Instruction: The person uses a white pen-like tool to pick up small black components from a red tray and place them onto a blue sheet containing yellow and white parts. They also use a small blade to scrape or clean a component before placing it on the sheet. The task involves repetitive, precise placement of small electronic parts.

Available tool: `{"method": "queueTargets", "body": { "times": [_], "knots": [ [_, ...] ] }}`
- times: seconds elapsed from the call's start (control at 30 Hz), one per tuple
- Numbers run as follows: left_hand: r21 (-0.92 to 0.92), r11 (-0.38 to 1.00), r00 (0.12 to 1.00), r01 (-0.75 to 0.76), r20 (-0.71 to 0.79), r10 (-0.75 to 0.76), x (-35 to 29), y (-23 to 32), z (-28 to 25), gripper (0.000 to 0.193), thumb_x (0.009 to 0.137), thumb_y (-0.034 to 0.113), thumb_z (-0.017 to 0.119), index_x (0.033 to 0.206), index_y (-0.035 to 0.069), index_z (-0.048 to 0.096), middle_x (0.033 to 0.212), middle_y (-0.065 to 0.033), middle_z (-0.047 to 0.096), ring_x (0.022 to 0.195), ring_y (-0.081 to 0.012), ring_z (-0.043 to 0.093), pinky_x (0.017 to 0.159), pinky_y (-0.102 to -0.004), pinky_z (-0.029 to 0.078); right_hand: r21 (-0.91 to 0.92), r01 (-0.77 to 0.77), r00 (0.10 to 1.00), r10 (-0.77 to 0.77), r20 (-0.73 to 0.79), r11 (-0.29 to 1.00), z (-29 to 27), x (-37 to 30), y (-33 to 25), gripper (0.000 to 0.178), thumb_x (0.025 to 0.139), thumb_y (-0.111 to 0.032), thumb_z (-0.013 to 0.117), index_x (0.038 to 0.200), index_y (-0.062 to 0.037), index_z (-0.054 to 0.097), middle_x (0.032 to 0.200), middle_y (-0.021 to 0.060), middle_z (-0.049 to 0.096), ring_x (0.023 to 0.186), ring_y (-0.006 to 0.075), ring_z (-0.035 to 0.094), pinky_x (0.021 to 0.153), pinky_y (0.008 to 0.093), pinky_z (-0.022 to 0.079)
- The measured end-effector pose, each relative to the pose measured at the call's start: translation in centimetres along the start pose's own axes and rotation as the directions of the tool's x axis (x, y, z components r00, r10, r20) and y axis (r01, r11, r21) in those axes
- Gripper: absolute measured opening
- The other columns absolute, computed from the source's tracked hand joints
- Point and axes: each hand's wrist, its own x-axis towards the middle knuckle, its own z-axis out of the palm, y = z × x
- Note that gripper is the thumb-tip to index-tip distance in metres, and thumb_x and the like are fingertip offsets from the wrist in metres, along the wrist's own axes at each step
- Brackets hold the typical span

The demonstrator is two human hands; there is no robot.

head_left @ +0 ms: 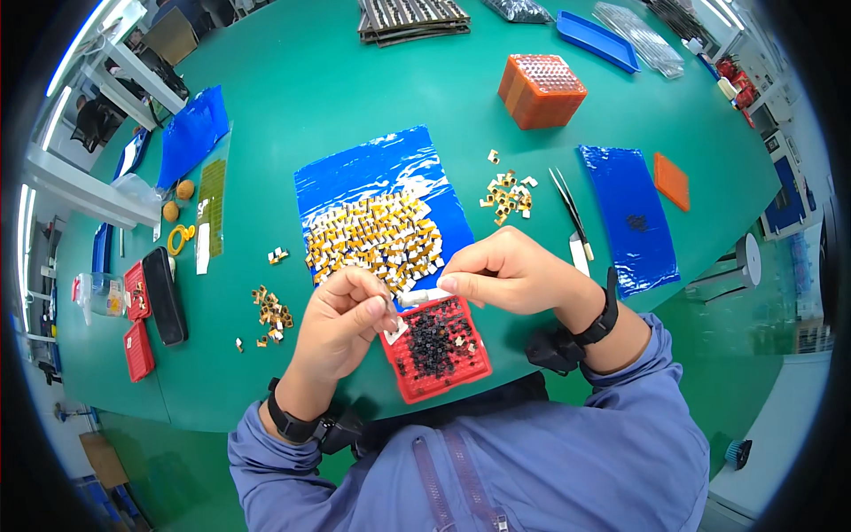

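Over the far edge of the red tray (454, 378), the left hand (339, 321) and the right hand (514, 273) are near each other. The left hand has its thumb and fingers pinched close, but I cannot tell what, if anything, is between them. The right hand is pinched narrow too, at the end of a white stick (422, 297); I cannot tell if it grips the stick or just touches it. Lots of tiny black bits (434, 346) lie in the tray. The step looks like fingertip work on small parts. The next move seems to call for slow, steady fingers, so nothing drops.

Just past the hands, a big heap of yellow and white pieces (377, 238) lies on a blue sheet (359, 168). 2 smaller piles sit on the green bench (266, 124): 1 left pile (274, 315) and 1 right pile (509, 197). Tweezers (570, 206) rest between the right pile and another blue sheet (634, 262). The heap crowds the space past the tray, so a hand could bump it.
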Motion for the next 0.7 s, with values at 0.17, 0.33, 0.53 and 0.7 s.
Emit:
{"method": "queueTargets", "body": {
  "times": [0.17,0.33,0.53,0.7],
  "knots": [
    [-0.064,0.998,0.996,0.030,0.083,-0.024,-0.19,-1.03,-0.20,0.005,0.088,0.003,0.057,0.090,0.002,0.053,0.082,-0.0085,0.061,0.073,-0.0145,0.061,0.068,-0.0246,0.050,-0.049,0.009,0.999,-0.007,0.047,0.999,0.24,0.00,-0.17,0.017,0.087,-0.018,0.062,0.082,-0.0011,0.066,0.057,0.0012,0.051,0.051,0.0066,0.042,0.046,0.0256,0.033],
    [-0.113,0.991,0.994,0.076,0.084,-0.066,-0.40,-0.99,0.08,0.009,0.087,0.004,0.061,0.090,0.004,0.052,0.081,-0.0072,0.060,0.073,-0.0143,0.062,0.067,-0.0254,0.052,0.047,-0.006,0.997,0.003,0.079,0.999,0.09,-0.08,-0.26,0.013,0.085,-0.013,0.065,0.086,-0.0001,0.065,0.068,0.0028,0.060,0.054,0.0085,0.049,0.049,0.0243,0.037],
    [-0.106,0.992,0.991,0.069,0.123,-0.056,-0.40,-1.10,-0.21,0.011,0.086,0.005,0.062,0.090,0.004,0.051,0.081,-0.0063,0.060,0.072,-0.0137,0.062,0.066,-0.0258,0.052,0.114,-0.022,0.998,0.016,0.057,0.993,0.64,0.04,-0.19,0.012,0.084,-0.011,0.066,0.084,0.0005,0.064,0.069,0.0020,0.059,0.056,0.0072,0.050,0.050,0.0228,0.038],
    [-0.069,0.996,0.990,0.061,0.128,-0.052,-0.41,-0.97,-0.03,0.011,0.087,0.006,0.062,0.090,0.004,0.052,0.080,-0.0055,0.059,0.073,-0.0130,0.062,0.067,-0.0255,0.052,0.039,-0.025,0.992,0.020,0.123,0.999,0.44,-0.02,-0.70,0.014,0.088,-0.013,0.062,0.084,0.0005,0.063,0.064,0.0006,0.058,0.054,0.0061,0.049,0.048,0.0227,0.036]
  ]
}}
